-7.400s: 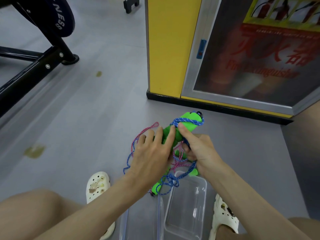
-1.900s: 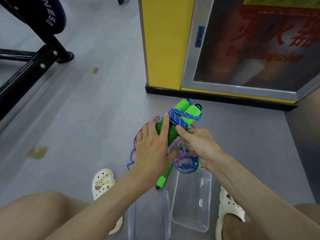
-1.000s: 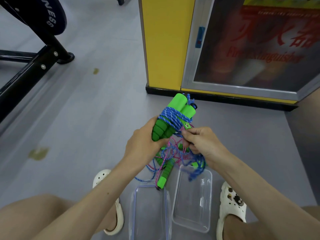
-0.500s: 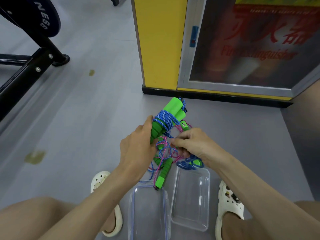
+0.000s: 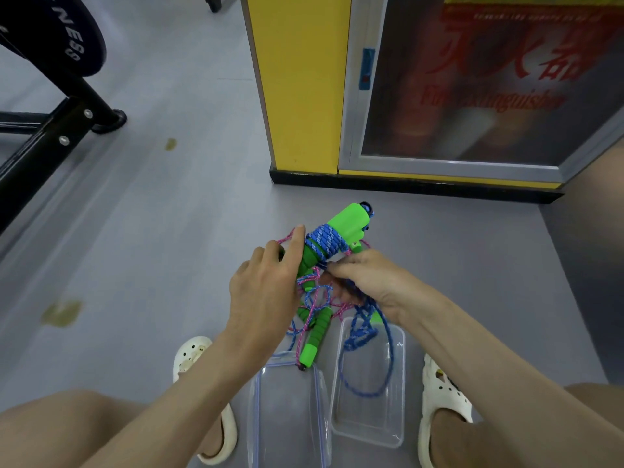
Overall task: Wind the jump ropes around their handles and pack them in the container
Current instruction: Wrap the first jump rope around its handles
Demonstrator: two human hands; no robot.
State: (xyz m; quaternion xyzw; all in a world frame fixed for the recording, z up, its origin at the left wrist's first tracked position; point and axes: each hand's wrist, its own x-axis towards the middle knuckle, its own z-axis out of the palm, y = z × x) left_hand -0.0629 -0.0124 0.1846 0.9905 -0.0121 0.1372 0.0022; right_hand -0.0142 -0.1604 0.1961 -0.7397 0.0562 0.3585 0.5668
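- In the last half second a long loop of the blue rope (image 5: 381,376) has dropped. It was bunched at the far rim of the container (image 5: 368,440); now it dangles over the container's middle.
- The green handles (image 5: 347,221) have hardly moved. They are held as one bundle, above and beyond the container's far end, tilted with the top away to the right. Tight blue windings circle the bundle's middle.
- The left hand (image 5: 266,295) has shifted its grip. Earlier it was cupped against the bundle; now one of its fingers (image 5: 299,238) lies straight up the bundle's left side.
- The other left fingers are bent round the bundle's lower part and hold it. The grip under the hand is hidden.
- The right hand (image 5: 374,282) is curled, its fingertips pinched together on the blue rope just under the windings.
- The pink rope (image 5: 341,307) tangles with blue strands between the hands, beyond the container's far rim.
- A loose handle (image 5: 315,336) hangs just left of the container. Its lower tip is over the far edge of the lid (image 5: 290,423), which lies flat on the floor (image 5: 152,265) beside the container.
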